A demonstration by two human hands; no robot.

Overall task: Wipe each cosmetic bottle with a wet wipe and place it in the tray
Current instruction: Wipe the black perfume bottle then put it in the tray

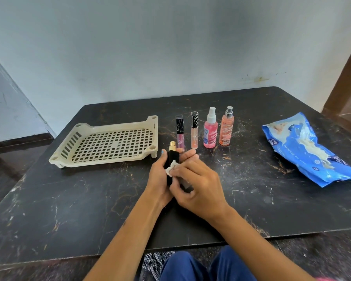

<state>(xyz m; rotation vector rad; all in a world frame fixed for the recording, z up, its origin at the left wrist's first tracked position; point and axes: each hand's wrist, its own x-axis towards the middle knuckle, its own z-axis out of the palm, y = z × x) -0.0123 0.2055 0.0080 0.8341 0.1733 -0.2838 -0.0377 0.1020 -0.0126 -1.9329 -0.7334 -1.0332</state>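
My left hand [160, 179] grips a black bottle with a gold spray top [172, 157] above the table's middle. Pressed against the bottle's side is a small white wet wipe [171, 168], held by my right hand [199, 185]. Behind the hands stand a pink-filled tube with a black cap [180, 132], a peach tube with a clear cap [194, 130], a pink spray bottle with a white top [210, 130] and an orange spray bottle with a silver top [226, 126]. The beige perforated tray [118, 126] sits to the left with nothing in it.
A blue wet-wipe pack [304, 149], torn open, lies at the right on the dark marbled table [69, 199]. The table's far edge meets a pale wall. My knees in blue trousers show below the near edge.
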